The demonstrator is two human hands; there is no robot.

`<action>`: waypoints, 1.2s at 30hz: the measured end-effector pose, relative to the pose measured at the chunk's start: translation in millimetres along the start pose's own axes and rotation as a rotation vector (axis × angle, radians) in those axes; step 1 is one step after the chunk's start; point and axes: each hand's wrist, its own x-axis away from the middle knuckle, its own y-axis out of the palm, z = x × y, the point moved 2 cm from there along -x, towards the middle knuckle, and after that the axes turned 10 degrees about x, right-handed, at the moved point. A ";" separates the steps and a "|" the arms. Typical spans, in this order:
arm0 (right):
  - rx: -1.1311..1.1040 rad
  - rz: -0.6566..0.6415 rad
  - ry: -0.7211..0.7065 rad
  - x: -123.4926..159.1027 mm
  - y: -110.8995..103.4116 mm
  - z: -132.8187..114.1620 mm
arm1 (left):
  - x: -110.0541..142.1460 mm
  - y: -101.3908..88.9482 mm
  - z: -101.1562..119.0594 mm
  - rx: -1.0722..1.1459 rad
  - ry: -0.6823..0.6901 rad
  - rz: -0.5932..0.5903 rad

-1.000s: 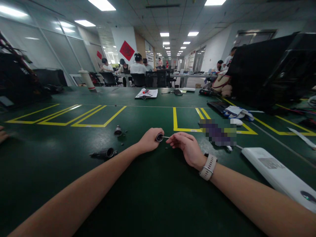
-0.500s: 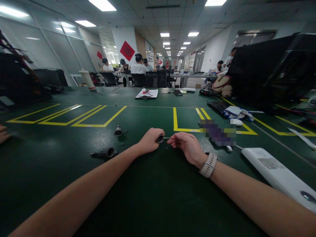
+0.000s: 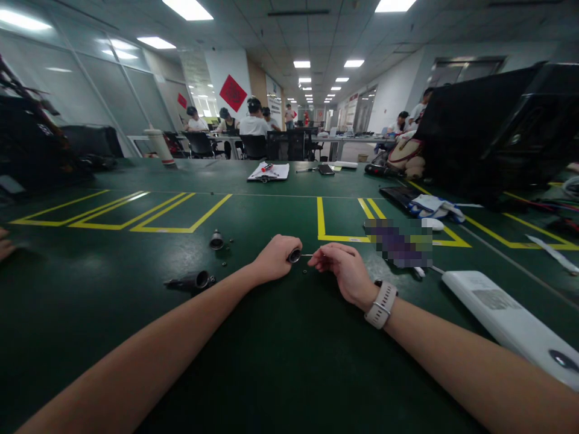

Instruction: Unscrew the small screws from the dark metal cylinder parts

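Observation:
In the middle of the green table, my left hand [image 3: 275,259] is wrapped round a dark cylindrical part [image 3: 294,255], whose round open end faces me. My right hand [image 3: 339,268], wearing a pale watch strap, has its fingertips pinched at a thin metal rod [image 3: 306,255] that reaches across to the cylindrical part. Most of the rod and its handle, if any, are hidden by the fingers. A tiny ring-like piece [image 3: 304,271] lies just below the rod. To the left lie a dark tapered housing [image 3: 192,280] with an open end and a short dark cup-shaped part [image 3: 216,240].
Several tiny pieces lie beside the cup-shaped part. A white power bank-like block [image 3: 493,307] lies at right, near a blurred-out item [image 3: 400,243]. Farther back are a clipboard [image 3: 268,172], a phone [image 3: 325,169] and a black case [image 3: 493,126]. Another person's hand [image 3: 6,244] shows at the left edge.
Slightly less of the rod shows between my hands. Both hands keep nearly the same place and grip; the parts on the table have not moved.

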 end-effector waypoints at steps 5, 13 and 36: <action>-0.005 0.047 -0.024 -1.3 -2.5 2.2 | 0.2 -1.9 2.3 -0.004 -0.025 -0.012; 0.047 0.092 -0.037 -3.9 -6.7 6.0 | -0.1 -3.3 4.4 -0.006 -0.052 -0.030; 0.128 0.122 -0.135 0.2 -5.7 2.7 | -0.3 -2.7 4.7 0.045 -0.014 -0.065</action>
